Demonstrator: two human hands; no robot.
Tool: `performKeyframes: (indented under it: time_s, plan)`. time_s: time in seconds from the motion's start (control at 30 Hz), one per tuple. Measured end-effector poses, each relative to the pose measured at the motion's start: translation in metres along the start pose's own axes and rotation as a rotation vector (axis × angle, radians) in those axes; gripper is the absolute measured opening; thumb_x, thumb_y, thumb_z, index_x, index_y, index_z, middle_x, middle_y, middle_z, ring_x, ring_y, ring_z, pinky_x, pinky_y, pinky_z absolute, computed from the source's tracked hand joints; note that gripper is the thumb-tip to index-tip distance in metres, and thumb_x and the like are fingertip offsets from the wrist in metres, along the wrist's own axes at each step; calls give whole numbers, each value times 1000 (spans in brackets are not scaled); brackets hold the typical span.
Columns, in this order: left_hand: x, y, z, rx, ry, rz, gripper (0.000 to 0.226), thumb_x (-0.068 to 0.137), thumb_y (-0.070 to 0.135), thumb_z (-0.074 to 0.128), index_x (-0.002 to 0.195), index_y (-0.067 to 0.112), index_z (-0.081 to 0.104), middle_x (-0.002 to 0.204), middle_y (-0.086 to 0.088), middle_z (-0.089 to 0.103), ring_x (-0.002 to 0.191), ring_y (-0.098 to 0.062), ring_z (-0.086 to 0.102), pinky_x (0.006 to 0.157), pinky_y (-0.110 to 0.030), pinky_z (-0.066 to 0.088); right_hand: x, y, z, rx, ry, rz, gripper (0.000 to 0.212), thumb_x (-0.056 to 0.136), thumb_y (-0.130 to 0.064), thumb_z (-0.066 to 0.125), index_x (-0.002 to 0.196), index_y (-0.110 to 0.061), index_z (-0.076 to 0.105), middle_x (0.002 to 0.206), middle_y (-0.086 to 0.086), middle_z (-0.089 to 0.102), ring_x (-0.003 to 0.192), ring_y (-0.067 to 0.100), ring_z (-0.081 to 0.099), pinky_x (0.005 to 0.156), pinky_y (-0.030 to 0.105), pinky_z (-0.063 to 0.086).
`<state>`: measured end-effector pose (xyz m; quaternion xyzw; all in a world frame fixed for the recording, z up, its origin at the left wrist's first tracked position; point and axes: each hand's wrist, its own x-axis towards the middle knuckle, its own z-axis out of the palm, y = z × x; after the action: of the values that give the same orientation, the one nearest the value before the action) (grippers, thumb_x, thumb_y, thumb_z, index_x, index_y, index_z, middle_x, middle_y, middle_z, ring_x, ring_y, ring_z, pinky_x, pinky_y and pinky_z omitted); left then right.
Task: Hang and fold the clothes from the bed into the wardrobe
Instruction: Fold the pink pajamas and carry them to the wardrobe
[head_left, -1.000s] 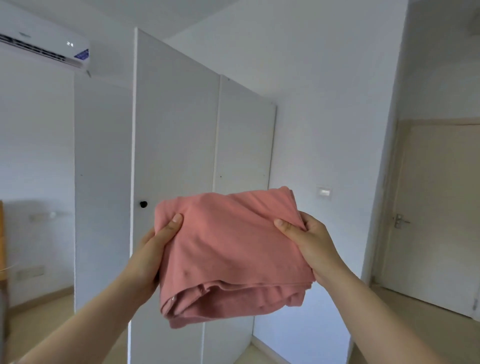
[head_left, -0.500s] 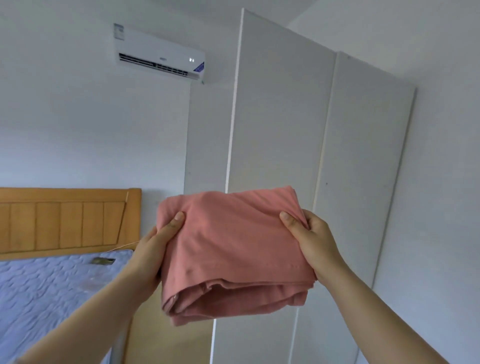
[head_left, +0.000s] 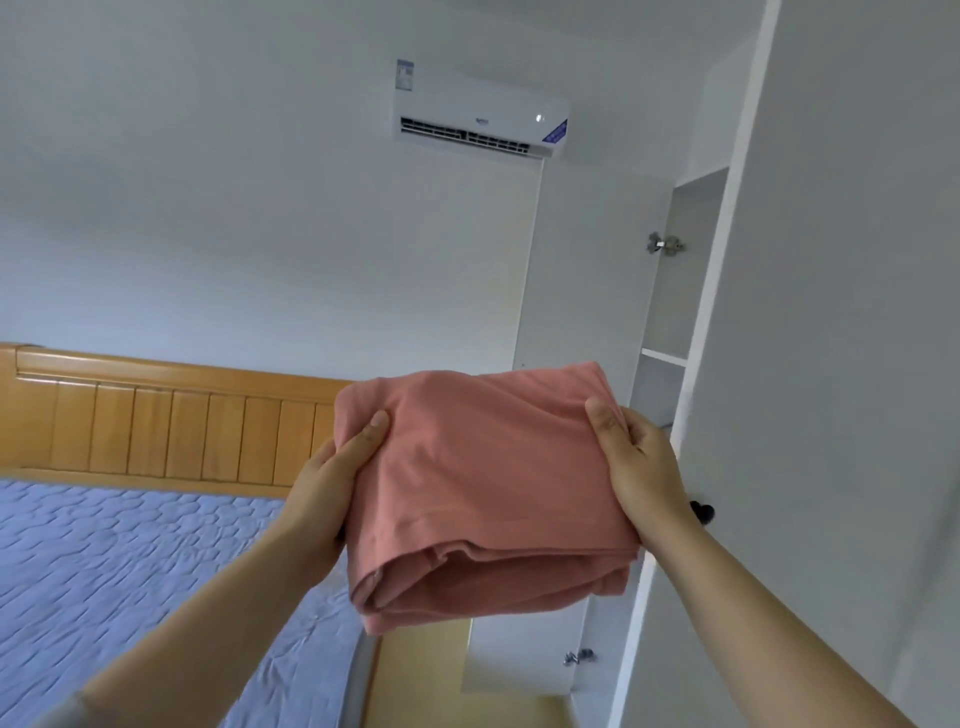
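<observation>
Carrying stage; folding judged complete. Gripping the folded pink garment (head_left: 483, 483) at its left edge with the left hand (head_left: 327, 493) and at its right edge with the right hand (head_left: 639, 467), thumbs on top. Holding it in mid-air, past the right edge of the bed (head_left: 130, 561), just left of the open wardrobe (head_left: 680, 291). Next, probably: turn right, slide flat onto a shelf (head_left: 664, 357), keep the folds stacked.

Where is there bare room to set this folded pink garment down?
The white wardrobe shelf, between the open white door and the closed front panel, looks bare where visible. The blue quilted mattress below the wooden headboard is bare too. Crowded: that narrow opening, with left hand and right hand both gripping the folded pink garment.
</observation>
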<state>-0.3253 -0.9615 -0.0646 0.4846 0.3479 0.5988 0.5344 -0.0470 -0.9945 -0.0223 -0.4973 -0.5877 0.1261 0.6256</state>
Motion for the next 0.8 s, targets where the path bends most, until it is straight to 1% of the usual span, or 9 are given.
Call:
performKeyframes:
  time_s: [0.1,0.2,0.33,0.4,0.47,0.5,0.63,0.7,0.8]
  plan:
    - [43,-7,-6,4,15,16,75,52,68,80,115,29,66,107,4,74,97,-16,71,87,-37,52,43,28,29,3,-12,-50,56,91,-57,49,86,-4,66,76,11,65,63,11,56,53,12,40]
    - [84,-12,-7,13,35,30,69,59,66,79,116,28,65,108,4,74,98,-16,71,86,-36,52,85,53,53,23,-20,-67,51,93,-51,50,84,-3,66,75,13,64,58,2,50,52,11,38]
    - [139,-11,-4,53,76,72,63,62,64,77,114,29,64,105,6,75,94,-12,72,81,-32,53,139,83,81,75,4,-70,42,95,-47,52,79,-10,66,74,4,64,57,-2,50,52,11,39]
    - [167,-10,-2,67,87,80,62,62,63,79,112,29,64,104,6,75,95,-13,72,82,-32,53,163,97,94,62,31,-96,39,96,-43,54,78,-11,65,72,3,63,58,2,50,56,16,41]
    - [193,-15,0,66,93,77,63,60,63,79,111,29,65,104,7,75,95,-14,71,82,-33,54,184,113,103,33,53,-113,36,96,-40,56,80,-10,66,74,6,65,64,11,54,61,27,42]
    - [203,-19,1,65,86,78,63,60,63,79,111,29,65,104,6,75,96,-13,71,82,-32,54,192,119,106,26,58,-114,33,95,-39,56,82,-11,67,75,4,66,66,11,56,62,28,42]
    - [264,-37,8,58,45,67,63,64,60,80,113,25,65,105,4,74,99,-16,70,85,-36,54,235,151,119,-9,88,-111,21,95,-38,56,89,-22,68,81,-10,67,73,-1,58,65,21,41]
    - [299,-46,17,45,16,58,62,64,59,78,113,22,65,104,3,75,99,-17,71,85,-36,55,257,168,121,-25,117,-104,21,96,-39,56,88,-23,67,79,-11,66,69,-4,57,62,16,39]
    - [351,-60,33,24,-70,50,60,62,59,77,109,24,65,102,5,75,93,-12,72,76,-29,55,291,191,120,-85,183,-106,22,95,-38,57,87,-21,68,80,-9,68,70,-2,58,61,12,40]
